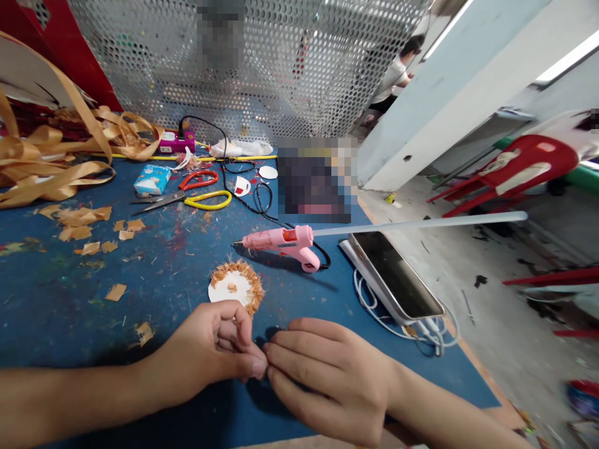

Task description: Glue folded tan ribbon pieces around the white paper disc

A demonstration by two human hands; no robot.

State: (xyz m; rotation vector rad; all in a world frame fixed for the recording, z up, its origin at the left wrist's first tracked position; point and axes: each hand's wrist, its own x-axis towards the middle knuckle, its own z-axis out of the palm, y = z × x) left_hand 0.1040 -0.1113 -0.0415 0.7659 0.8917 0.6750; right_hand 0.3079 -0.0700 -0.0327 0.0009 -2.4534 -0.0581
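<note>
My left hand [210, 355] and right hand [327, 380] met fingertip to fingertip on the counter [154, 274]. The left was curled into a loose fist and the right had its fingers bent toward it. I could not tell whether they pinched anything between them. The disc [234, 288], white with a brown fringe, lay flat just beyond my left hand, apart from it. Past it lay the glue gun [285, 240]. A phone [395, 274] lay beyond my right hand, and scissors [201, 199] lay farther off.
</note>
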